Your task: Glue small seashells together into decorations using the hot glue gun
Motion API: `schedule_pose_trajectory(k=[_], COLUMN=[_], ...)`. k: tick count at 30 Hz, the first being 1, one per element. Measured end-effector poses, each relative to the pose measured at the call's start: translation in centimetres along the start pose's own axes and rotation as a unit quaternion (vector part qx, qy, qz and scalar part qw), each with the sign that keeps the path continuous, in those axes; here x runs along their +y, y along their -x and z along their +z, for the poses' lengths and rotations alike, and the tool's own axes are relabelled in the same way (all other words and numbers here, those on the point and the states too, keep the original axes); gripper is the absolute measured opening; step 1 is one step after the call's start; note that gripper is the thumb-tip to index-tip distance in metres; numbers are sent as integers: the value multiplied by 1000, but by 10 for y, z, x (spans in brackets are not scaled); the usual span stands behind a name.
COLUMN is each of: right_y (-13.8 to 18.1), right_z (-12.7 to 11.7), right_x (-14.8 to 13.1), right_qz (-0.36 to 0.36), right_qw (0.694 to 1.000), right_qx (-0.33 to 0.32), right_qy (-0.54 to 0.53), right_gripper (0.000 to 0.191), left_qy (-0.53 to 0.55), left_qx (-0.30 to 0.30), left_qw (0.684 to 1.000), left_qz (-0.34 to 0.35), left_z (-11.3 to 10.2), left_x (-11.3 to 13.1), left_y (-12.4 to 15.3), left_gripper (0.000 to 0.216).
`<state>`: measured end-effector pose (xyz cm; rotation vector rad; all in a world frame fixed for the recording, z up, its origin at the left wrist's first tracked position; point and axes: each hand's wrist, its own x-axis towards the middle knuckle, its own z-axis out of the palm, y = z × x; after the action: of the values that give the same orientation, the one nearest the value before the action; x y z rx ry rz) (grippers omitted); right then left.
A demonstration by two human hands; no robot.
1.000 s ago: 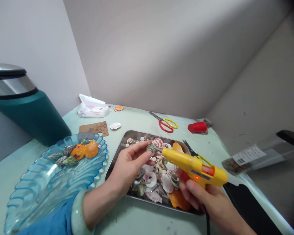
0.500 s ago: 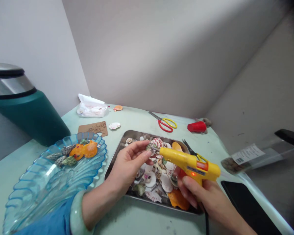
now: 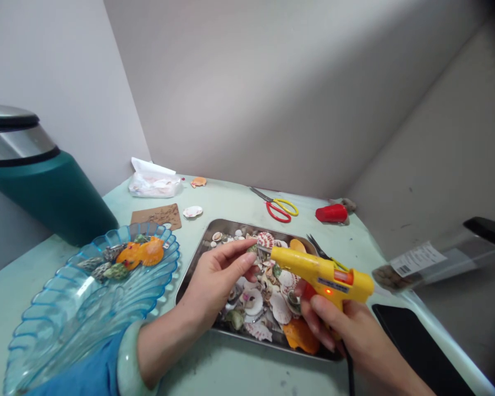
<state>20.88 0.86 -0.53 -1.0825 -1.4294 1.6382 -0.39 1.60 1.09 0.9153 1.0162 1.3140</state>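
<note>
My right hand (image 3: 342,319) grips a yellow hot glue gun (image 3: 309,264) whose small light glows orange-red. Its metal nozzle points left, close to the fingertips of my left hand (image 3: 226,269). Thumb and fingers of that hand pinch a small greenish shell (image 3: 253,249), mostly covered by the fingers; I cannot tell whether the nozzle touches it. Both hands are above a metal tray (image 3: 196,269) full of mixed shells, among them white scallop shells (image 3: 279,308) and an orange shell (image 3: 300,335) at the front right.
On the left a blue clear shell-shaped dish (image 3: 94,313) holds orange and green shells, beside a teal bottle (image 3: 61,192). Scissors (image 3: 278,209) lie behind the tray, with a red object (image 3: 332,213) farther right. A black flat object (image 3: 416,346) lies at right.
The glue gun has shifted slightly right, so its nozzle sits a little farther from my left fingers. My left hand stays nearly still.
</note>
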Motion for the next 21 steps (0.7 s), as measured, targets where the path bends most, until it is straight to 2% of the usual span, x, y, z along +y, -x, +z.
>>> schedule_pose_trajectory(k=[9,15,21], right_y=[2,1,0], right_z=[5,1,0], right_x=[-7,-4,-4], right_qz=[26,17,12], right_qw=[999,999,1000], right_qx=[29,-9,-8], right_qy=[9,26,28], right_gripper=[40,40,40], left_qy=[13,40,41], left_qx=[26,26,24], left_qw=[1000,999,999], left_qz=[-4,-6,-2], left_z=[0,-2,-3], left_x=[3,-1,-3], left_y=[0,-2,-2], left_gripper=[28,32,33])
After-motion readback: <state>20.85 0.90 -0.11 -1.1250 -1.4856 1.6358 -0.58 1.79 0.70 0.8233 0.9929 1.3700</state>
